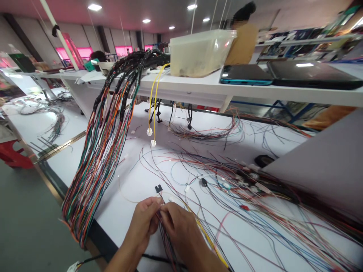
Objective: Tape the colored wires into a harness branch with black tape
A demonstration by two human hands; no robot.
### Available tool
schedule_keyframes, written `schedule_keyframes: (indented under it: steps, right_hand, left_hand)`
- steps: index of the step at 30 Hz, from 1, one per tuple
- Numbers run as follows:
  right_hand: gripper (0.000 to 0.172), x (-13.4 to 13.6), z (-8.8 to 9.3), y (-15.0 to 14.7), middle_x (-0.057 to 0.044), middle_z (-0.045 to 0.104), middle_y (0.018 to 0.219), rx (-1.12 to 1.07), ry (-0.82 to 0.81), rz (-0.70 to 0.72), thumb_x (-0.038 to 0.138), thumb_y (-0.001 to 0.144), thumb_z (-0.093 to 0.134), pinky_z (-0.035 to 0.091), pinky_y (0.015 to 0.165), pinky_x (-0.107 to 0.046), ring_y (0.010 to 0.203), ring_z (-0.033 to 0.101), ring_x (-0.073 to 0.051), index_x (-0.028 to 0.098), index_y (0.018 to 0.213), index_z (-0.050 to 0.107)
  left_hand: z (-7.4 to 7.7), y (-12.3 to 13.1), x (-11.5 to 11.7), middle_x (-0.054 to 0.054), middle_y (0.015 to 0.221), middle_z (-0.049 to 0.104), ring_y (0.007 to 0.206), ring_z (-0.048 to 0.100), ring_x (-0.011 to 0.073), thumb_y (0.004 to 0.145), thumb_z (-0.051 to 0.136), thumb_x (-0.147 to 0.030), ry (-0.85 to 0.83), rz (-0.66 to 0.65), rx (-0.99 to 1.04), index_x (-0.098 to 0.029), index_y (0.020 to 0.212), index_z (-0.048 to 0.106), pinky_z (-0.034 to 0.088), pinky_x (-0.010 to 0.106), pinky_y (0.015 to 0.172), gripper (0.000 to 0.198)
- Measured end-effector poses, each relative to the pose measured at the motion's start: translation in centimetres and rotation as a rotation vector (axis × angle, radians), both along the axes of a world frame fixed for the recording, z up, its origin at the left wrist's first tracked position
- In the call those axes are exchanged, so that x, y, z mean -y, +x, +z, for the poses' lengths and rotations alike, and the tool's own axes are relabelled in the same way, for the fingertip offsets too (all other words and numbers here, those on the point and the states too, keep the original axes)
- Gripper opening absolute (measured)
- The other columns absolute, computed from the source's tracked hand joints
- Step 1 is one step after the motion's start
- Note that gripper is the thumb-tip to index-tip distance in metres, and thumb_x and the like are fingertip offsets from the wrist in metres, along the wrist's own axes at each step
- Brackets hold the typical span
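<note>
My left hand [146, 219] and my right hand [180, 224] meet over the white worktop, fingertips pinched close together. Between them runs a thin bundle of dark and reddish wires [167, 245], which both hands grip just below a small black connector [159, 188]. The connector sticks out beyond my fingertips. What exactly lies between the fingertips is partly hidden. To the right of my hands, a yellow wire [208, 236] and many loose thin wires spread across the surface.
A thick wire harness [104, 151] hangs from the shelf [198, 84] on the left. Two yellow wires with white connectors [153, 143] dangle in the middle. On the shelf stand a translucent bin [198, 54] and a dark laptop [312, 73]. A person [244, 41] is beyond it.
</note>
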State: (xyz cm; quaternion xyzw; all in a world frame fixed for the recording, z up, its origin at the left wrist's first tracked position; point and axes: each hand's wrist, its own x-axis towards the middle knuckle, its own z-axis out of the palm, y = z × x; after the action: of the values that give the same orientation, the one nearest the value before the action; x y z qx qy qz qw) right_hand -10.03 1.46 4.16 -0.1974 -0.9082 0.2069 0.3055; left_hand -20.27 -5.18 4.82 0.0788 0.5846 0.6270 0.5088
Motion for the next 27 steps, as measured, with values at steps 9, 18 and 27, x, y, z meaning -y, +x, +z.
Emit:
schedule_keyframes:
  steps: [9, 18, 27]
  right_hand:
    - [0.037, 1.3, -0.1, -0.1, 0.003, 0.048, 0.053, -0.057, 0.154, -0.111, 0.022, 0.101, 0.016, 0.031, 0.043, -0.024, 0.041, 0.047, -0.012, 0.021, 0.072, 0.039]
    - [0.037, 1.6, 0.9, 0.7, 0.004, 0.046, 0.052, -0.119, 0.155, -0.104, 0.025, 0.102, 0.018, 0.03, 0.044, -0.023, 0.042, 0.046, -0.011, 0.022, 0.07, 0.037]
    - [0.039, 2.4, 1.9, 1.4, 0.002, 0.049, 0.054, -0.12, 0.138, -0.035, 0.021, 0.1, 0.018, 0.031, 0.045, -0.024, 0.044, 0.047, -0.012, 0.02, 0.071, 0.044]
  left_hand:
    - [0.3, 0.6, -0.3, -0.009, 0.041, 0.038, 0.032, 0.019, 0.0008, 0.066, 0.072, -0.048, 0.004, 0.038, 0.011, -0.014, 0.07, 0.056, 0.006, 0.018, 0.036, 0.037]
    - [1.3, 1.3, 0.8, -0.009, 0.044, 0.037, 0.033, 0.018, 0.0005, 0.073, 0.068, -0.046, 0.057, -0.002, -0.034, -0.013, 0.079, 0.06, 0.007, 0.018, 0.037, 0.035]
    - [2.8, 2.1, 1.8, -0.007, 0.051, 0.044, 0.036, 0.022, -0.0003, 0.071, 0.071, -0.046, 0.102, 0.054, -0.028, -0.013, 0.082, 0.063, 0.012, 0.015, 0.037, 0.035]
